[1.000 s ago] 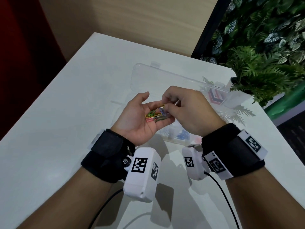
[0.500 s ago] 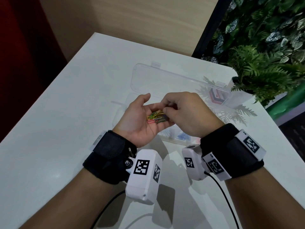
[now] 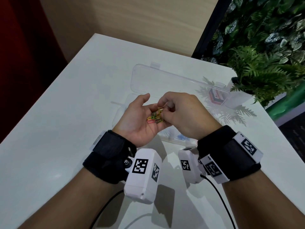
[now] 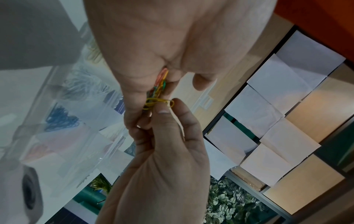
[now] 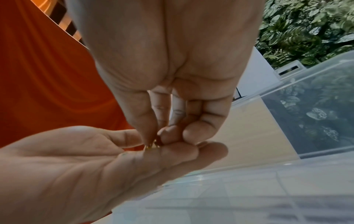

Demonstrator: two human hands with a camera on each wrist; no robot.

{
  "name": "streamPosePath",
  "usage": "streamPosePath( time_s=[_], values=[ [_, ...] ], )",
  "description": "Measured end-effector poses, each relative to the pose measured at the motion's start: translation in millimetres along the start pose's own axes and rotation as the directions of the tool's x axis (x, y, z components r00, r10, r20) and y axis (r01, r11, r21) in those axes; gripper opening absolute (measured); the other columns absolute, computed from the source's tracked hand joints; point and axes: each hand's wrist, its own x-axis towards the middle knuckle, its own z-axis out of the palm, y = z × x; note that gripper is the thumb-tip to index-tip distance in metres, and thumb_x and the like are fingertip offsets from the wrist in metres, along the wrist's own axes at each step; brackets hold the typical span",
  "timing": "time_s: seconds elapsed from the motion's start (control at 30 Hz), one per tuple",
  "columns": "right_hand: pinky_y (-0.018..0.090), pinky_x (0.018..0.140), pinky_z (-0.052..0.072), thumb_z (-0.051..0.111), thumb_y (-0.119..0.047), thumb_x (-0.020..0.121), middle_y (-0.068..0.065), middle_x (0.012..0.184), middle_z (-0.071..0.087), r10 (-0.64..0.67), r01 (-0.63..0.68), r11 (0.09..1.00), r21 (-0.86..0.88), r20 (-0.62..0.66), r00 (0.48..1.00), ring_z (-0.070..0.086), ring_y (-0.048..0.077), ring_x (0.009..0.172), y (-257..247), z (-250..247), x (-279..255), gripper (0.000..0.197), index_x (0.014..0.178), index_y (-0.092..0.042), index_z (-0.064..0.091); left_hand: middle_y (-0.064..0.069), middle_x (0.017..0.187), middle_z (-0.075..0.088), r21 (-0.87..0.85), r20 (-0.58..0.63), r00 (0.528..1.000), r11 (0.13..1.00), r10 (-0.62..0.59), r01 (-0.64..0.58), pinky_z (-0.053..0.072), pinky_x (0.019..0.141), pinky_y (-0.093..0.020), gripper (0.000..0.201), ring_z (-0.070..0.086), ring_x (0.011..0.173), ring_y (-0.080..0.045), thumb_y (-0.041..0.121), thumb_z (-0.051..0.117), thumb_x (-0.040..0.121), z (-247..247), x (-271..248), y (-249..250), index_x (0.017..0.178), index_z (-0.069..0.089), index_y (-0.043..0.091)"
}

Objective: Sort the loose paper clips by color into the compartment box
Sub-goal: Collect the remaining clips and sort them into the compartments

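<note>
My left hand (image 3: 143, 115) lies palm up above the clear compartment box (image 3: 171, 140), carrying a small pile of paper clips (image 3: 154, 118) in green, yellow and pink. My right hand (image 3: 162, 113) reaches over the palm from the right. Its thumb and forefinger pinch a yellow paper clip (image 4: 159, 102) at the far end of the pile (image 4: 160, 84). In the right wrist view the right fingertips (image 5: 153, 133) press down onto the left hand's fingers (image 5: 172, 153). Blue clips (image 4: 61, 119) and pink clips (image 4: 38, 149) lie in separate compartments below.
The box's clear lid (image 3: 165, 80) lies open flat behind the hands. A potted fern (image 3: 257, 75) in a white pot (image 3: 237, 98) and a small red-and-black pack (image 3: 216, 96) stand at the right rear. The white table's left edge (image 3: 49, 90) runs diagonally. Cables trail from both wrists.
The right fingers, which held a purplish clip a second ago, have gone back into the pile and now pinch a yellow clip. The left palm has hardly moved.
</note>
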Motion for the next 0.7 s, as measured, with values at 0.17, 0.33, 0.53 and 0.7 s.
streamPosePath(
  time_s=[0.17,0.33,0.53,0.7],
  values=[
    [0.024,0.057,0.045,0.053,-0.007,0.081,-0.007,0.067,0.06,0.024,-0.009,0.99,0.139,-0.105,0.994,0.053,0.01,0.062,0.2,-0.9,-1.6,0.019,0.084,-0.023,0.064,-0.024,0.1,0.062,0.026,-0.017,1.0,1.0,0.009,-0.009,0.052,0.09,-0.045,0.049,0.061,0.094,-0.033,0.037,0.031,0.099,2.5,-0.9,-0.1,0.097,0.055,-0.006],
    [0.024,0.056,0.042,0.053,-0.002,0.076,-0.007,0.063,0.055,0.04,-0.008,0.976,0.219,-0.142,0.989,0.051,0.012,0.06,1.1,-2.6,-1.1,0.019,0.077,-0.018,0.063,-0.027,0.109,0.06,0.023,0.001,1.0,1.0,-0.007,0.007,0.049,0.092,-0.048,0.057,0.049,0.109,-0.034,0.037,0.029,0.099,4.1,-1.3,-0.1,0.101,0.057,-0.011],
    [0.028,0.075,0.047,0.055,-0.005,0.085,-0.001,0.09,0.062,-0.107,0.107,0.994,0.004,0.01,0.994,0.057,0.015,0.082,-5.6,1.2,-3.7,0.025,0.09,-0.023,0.072,-0.018,0.084,0.066,-0.005,-0.05,0.999,1.0,0.006,-0.006,0.059,0.076,-0.033,0.052,0.067,0.077,-0.024,0.037,0.03,0.1,3.9,-2.9,-0.1,0.104,0.056,-0.007],
    [0.034,0.077,0.048,0.058,-0.015,0.088,0.004,0.094,0.055,-0.184,0.203,0.965,-0.169,0.118,0.976,0.057,0.02,0.085,-15.4,4.3,-1.0,0.02,0.099,-0.023,0.073,-0.009,0.064,0.059,-0.006,-0.112,0.993,1.0,0.021,-0.021,0.052,0.057,-0.02,0.051,0.055,0.054,-0.014,0.039,0.03,0.1,6.7,-4.2,-0.8,0.098,0.056,-0.005]
  ],
)
